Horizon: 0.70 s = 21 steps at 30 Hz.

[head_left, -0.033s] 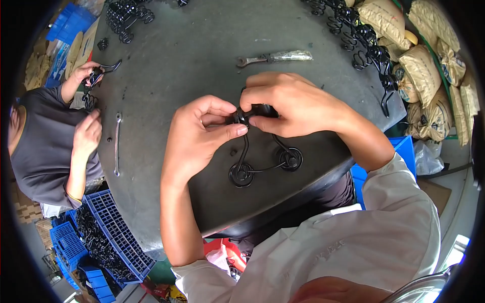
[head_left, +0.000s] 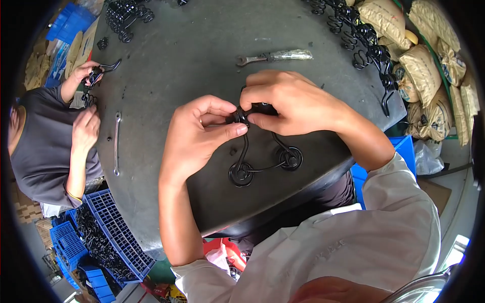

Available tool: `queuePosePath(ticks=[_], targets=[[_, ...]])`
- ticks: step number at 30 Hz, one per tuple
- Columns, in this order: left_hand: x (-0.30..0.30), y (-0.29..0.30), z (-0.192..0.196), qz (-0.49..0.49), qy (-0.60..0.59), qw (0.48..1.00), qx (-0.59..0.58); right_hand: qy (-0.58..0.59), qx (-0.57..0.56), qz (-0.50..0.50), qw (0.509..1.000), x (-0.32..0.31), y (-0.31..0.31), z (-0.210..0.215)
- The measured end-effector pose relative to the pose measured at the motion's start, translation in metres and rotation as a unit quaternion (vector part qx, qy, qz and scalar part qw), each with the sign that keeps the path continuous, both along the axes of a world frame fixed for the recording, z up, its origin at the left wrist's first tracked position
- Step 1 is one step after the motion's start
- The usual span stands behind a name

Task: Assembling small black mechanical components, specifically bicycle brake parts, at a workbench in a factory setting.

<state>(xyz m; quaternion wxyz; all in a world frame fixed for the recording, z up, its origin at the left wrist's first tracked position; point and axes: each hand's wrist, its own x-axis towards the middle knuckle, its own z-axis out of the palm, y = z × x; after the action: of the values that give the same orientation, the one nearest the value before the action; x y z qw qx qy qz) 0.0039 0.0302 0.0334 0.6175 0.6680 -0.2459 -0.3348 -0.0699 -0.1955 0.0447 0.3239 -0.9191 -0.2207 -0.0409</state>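
A black wire part with two spring coils (head_left: 241, 174) rests partly on the dark table in front of me, its upper end between my hands. My left hand (head_left: 191, 135) pinches a small black fitting (head_left: 241, 117) at that end between thumb and fingers. From the right, my right hand (head_left: 290, 103) grips the black piece beside it with thumb and curled fingers. Both hands nearly meet there, and the fingers hide much of the fitting. The coils lie below my hands, toward the table's near edge.
Beyond my hands lies an adjustable wrench (head_left: 273, 57) with a wrapped handle; a long spanner (head_left: 117, 144) is at left. A co-worker's hands (head_left: 86, 126) hold a similar black part. Finished-looking black spring parts (head_left: 371, 50) line the right edge. Blue crates (head_left: 113, 232) stand lower left.
My right hand's thumb and wrist have shifted very slightly upward; my left hand has barely moved. The co-worker's lower hand has risen a little toward the part it works on.
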Motion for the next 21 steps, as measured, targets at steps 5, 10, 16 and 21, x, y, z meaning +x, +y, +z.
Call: queuePosePath(ticks=[5, 10, 16, 21], targets=[[0.0036, 0.0088, 0.004, -0.016, 0.052, 0.998, 0.003, -0.039, 0.012, -0.004, 0.999, 0.0009, 0.0025, -0.0061], [0.0029, 0.0043, 0.0014, 0.002, -0.015, 1.0, 0.014, -0.047, 0.001, -0.004, 0.999, 0.0013, 0.0032, -0.0052], [0.0058, 0.0067, 0.0043, 0.008, -0.007, 0.998, 0.061, -0.044, -0.005, -0.01, 0.999, -0.0006, 0.0038, -0.0015], [0.0049, 0.008, 0.0049, -0.018, -0.047, 0.997, 0.065, -0.051, -0.012, -0.012, 0.999, -0.0023, 0.0052, -0.0013]])
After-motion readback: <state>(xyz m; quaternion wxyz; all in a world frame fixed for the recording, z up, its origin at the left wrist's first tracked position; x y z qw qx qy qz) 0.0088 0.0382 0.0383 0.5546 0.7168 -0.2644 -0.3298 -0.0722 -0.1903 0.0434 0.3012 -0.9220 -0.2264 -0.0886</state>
